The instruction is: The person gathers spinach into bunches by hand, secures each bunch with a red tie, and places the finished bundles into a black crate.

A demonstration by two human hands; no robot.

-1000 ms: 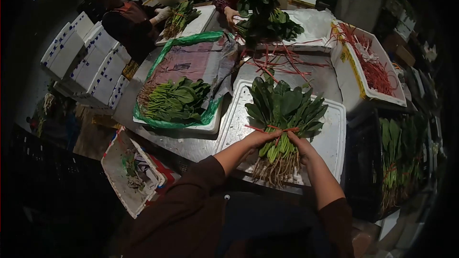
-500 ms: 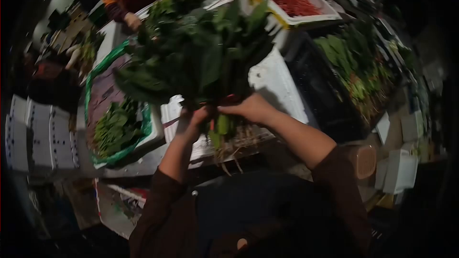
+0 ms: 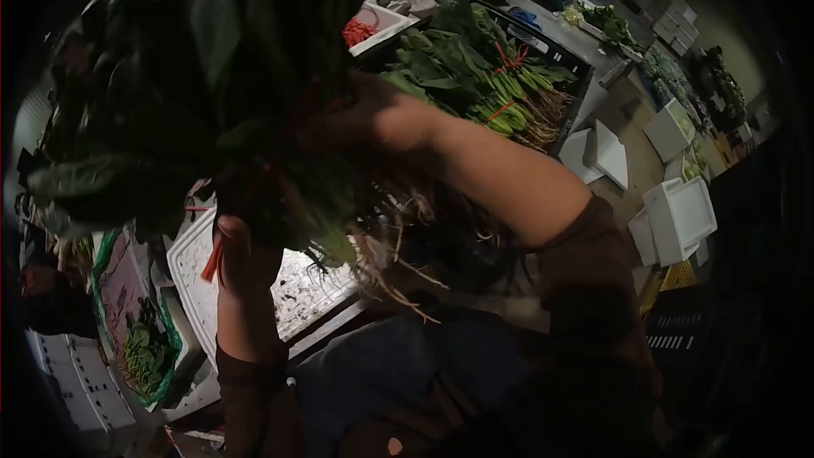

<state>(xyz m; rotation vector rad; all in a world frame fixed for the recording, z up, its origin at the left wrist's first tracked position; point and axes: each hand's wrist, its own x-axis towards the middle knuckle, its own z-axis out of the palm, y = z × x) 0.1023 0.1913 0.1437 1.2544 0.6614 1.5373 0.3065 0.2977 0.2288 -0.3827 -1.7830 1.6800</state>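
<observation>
A large bunch of leafy greens [image 3: 225, 34], dark-leaved with pale trailing roots, is held up close in front of me and fills the upper left. My right hand [image 3: 381, 119] is closed around its stems from the right, blurred and in shadow. At its lower left side my left hand [image 3: 246, 250] grips the bunch, thumb showing and the other fingers hidden behind it. A red tie [image 3: 212, 261] hangs beside the left thumb. Below the bunch lies a white foam lid [image 3: 314, 288] speckled with dirt and leaf bits.
Right of the bunch, a black crate [image 3: 570, 64] holds more red-tied greens [image 3: 517, 68]. Behind it stands a white foam box [image 3: 386, 30] with red ties. At lower left is a green-lined box [image 3: 174, 326] with loose leaves. White foam boxes [image 3: 678, 212] sit on the right.
The bunch has come up and left, nearer to me, with both hands on it. My view has turned right, bringing the black crate nearer the middle.
</observation>
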